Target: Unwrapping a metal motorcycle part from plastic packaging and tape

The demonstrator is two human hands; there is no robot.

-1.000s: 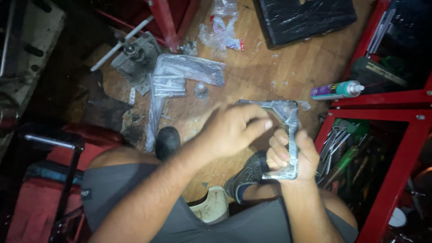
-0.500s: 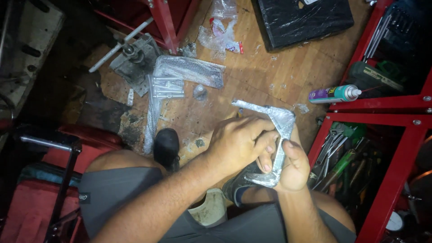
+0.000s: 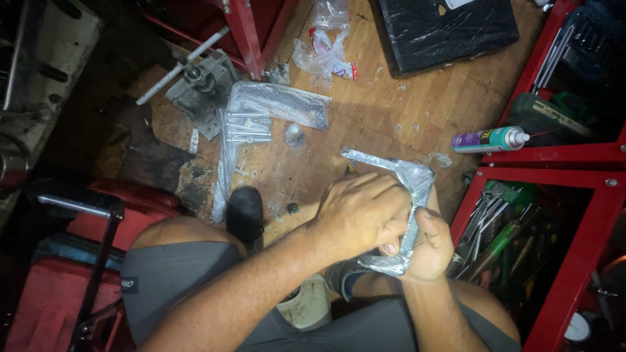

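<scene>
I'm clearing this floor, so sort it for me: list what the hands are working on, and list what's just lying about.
In hand:
- bent grey metal bracket wrapped in clear plastic, in the grip of the right hand
- left hand, working at the wrap

Lying about:
- white and purple tube with nozzle
- black case
- plastic-wrapped bolts
- crumpled clear bag
- hand tools in the red rack

Worn wooden floor (image 3: 417,111) lit from above, dark at left, red frame (image 3: 574,189) at right with tools (image 3: 495,228) inside, red post (image 3: 244,32) far, black case (image 3: 450,29) far right, red stool (image 3: 72,261) near left
</scene>
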